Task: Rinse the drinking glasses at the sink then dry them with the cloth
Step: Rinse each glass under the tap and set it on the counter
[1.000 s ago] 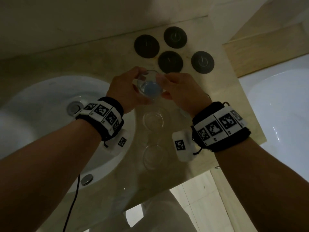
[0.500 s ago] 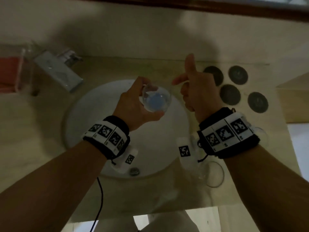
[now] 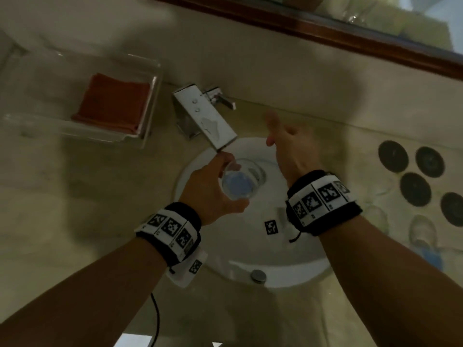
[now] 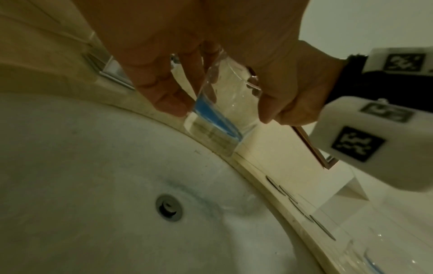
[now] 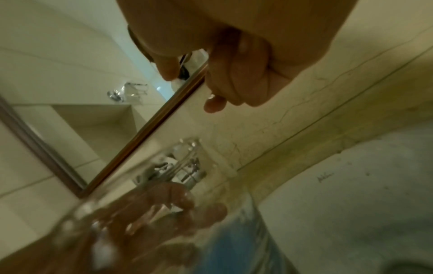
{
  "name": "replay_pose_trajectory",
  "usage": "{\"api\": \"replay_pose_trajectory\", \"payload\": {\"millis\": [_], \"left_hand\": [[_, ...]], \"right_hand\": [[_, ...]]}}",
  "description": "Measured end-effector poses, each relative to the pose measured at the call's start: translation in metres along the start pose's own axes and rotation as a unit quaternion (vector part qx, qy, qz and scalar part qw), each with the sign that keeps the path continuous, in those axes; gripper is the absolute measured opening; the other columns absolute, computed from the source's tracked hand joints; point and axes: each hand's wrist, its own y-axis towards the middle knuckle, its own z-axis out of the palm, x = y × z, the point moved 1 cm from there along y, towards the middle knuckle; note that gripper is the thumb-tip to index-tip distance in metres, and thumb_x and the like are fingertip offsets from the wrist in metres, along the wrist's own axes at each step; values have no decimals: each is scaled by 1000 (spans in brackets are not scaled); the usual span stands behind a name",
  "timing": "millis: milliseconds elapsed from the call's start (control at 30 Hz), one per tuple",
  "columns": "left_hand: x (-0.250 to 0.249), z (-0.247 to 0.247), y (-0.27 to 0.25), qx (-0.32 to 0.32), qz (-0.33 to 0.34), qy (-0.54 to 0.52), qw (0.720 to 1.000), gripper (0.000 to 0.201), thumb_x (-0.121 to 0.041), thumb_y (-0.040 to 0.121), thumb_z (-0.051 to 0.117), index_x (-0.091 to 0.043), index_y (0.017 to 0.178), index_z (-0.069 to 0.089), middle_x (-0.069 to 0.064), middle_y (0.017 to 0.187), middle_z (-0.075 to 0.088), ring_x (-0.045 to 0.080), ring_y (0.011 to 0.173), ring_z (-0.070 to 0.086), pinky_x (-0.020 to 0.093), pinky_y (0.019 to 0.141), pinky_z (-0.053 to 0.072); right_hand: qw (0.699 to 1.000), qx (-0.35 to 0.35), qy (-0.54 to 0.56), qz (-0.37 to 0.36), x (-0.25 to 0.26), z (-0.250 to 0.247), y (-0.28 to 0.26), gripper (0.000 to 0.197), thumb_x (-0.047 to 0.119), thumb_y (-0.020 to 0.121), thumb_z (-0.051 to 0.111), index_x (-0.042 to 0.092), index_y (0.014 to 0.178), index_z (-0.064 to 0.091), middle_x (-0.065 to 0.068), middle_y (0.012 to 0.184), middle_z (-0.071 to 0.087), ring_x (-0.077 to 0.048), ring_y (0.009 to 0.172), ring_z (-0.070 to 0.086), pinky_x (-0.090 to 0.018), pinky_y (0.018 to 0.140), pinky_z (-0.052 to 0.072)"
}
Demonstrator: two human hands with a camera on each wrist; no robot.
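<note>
My left hand [image 3: 221,184] grips a clear drinking glass [image 3: 239,182] with a blue base, held over the white sink [image 3: 288,259] just below the tap's spout [image 3: 208,121]. In the left wrist view the fingers [image 4: 168,100] and thumb wrap the tilted glass [image 4: 222,107] above the basin [image 4: 93,185]. My right hand [image 3: 278,136] holds nothing; its fingers are extended over the basin's far rim, right of the tap lever [image 3: 221,98]. A folded red cloth [image 3: 112,101] lies in a clear tray [image 3: 147,116] at the left.
Several dark round coasters [image 3: 393,156] lie on the counter at the right, with blurred clear glasses [image 3: 423,234] in front of them. A wood-framed mirror [image 3: 325,28] runs along the back wall. A drain [image 4: 168,207] sits in the basin's bottom.
The view swung left from the coasters to the sink. My left hand carried the glass over the basin, under the spout. My right hand let go of it and moved up by the tap.
</note>
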Motion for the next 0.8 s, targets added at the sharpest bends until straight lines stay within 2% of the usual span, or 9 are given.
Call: {"api": "replay_pose_trajectory", "payload": {"millis": [67,133,200,333,500,600,667,733,800], "left_hand": [[8,0,-2,-5,-18,-8,1000,88,-45,55,88,-21,129,48,-11,120,65,12,105,62,28,93,52],[14,-1,1,-20,-44,-19,999,85,-58,50,76,-24,123,49,-16,113,62,10,102,61,20,92,47],[18,-4,6,-40,-67,-36,996,83,-51,52,81,-21,123,50,-13,111,61,11,100,61,26,93,49],[20,-13,14,-85,-89,-34,992,77,-29,61,90,-25,127,50,-13,106,65,6,93,63,22,81,50],[20,-11,29,-64,-79,-65,993,92,-72,61,70,-22,133,46,-6,129,61,15,115,61,41,102,49],[20,-13,30,-98,-81,-67,990,91,-61,58,75,-30,137,42,-15,124,57,9,115,59,37,101,50],[20,-16,30,-101,-79,-67,989,90,-61,55,74,-38,134,37,-20,120,55,6,112,58,30,99,49],[21,-15,31,-102,-82,-59,990,88,-47,58,83,-30,135,43,-24,110,55,-2,99,57,18,95,49],[21,-15,31,-106,-97,-57,988,85,-33,60,90,-32,133,46,-21,109,59,-1,97,60,24,94,52]], "right_hand": [[998,7,-60,-26,5,13,8,57,56,88,66,0,82,67,2,62,55,-13,55,50,-23,52,40],[995,16,-93,-42,10,25,20,36,52,86,71,16,85,69,10,64,55,-1,56,51,-12,46,39],[990,24,-108,-83,15,37,33,29,50,86,73,22,89,72,12,60,52,0,53,49,-9,44,33],[977,1,-135,-162,21,56,58,30,43,88,73,13,93,78,14,56,48,-1,47,44,-9,42,30],[976,-2,-119,-183,11,58,79,27,38,88,74,12,83,77,10,65,56,-11,59,51,-21,59,35],[986,8,-99,-134,14,58,91,25,44,87,75,21,76,71,8,70,59,-20,78,59,-21,69,38],[991,14,-85,-102,15,57,92,25,45,87,74,22,77,70,14,64,54,-12,70,57,-19,63,39],[994,19,-62,-92,6,56,86,22,40,90,71,20,82,71,13,64,55,-3,60,52,-19,59,41],[995,43,-44,-73,-13,54,75,4,23,90,71,20,89,71,6,72,61,-6,64,55,-25,68,48]]}}
